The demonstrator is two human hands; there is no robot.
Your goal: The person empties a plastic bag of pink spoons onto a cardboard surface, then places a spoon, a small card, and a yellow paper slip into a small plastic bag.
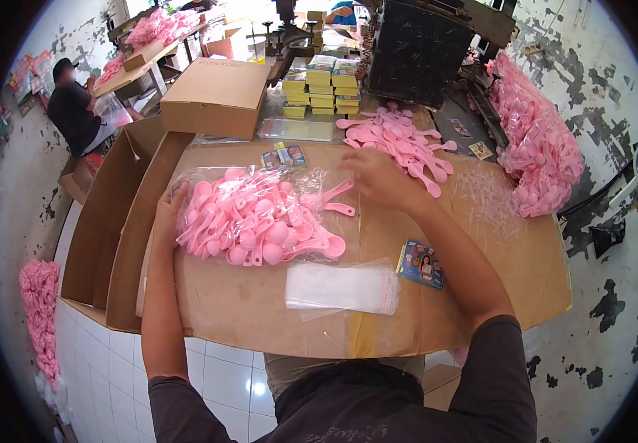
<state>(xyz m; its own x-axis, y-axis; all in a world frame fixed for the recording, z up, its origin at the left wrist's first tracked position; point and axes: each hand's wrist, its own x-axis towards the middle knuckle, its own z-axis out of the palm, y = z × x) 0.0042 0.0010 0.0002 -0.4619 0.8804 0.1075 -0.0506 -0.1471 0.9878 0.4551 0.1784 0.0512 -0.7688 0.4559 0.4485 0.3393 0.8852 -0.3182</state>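
Note:
A clear plastic bag point(201, 177) full of pink measuring spoons point(260, 221) lies on the cardboard-covered table. My left hand point(170, 205) is closed on the bag's left edge. Some spoons poke out at the bag's right side. My right hand point(367, 173) hovers between those and a loose pile of pink spoons point(396, 140); motion smears its fingers, so I cannot see what they hold. Close to my body lies a stack of clear plastic sleeves point(341, 288). Printed cards point(421, 264) rest beside the sleeves, and more cards point(284, 156) lie behind the bag.
Open cardboard boxes point(112, 229) line the left side, with a closed carton point(215, 88) behind. Stacked card bundles point(321, 85) and a black machine point(419, 52) stand at the back. Bagged pink spoons point(537, 148) heap up at right. Another person point(79, 111) sits far left.

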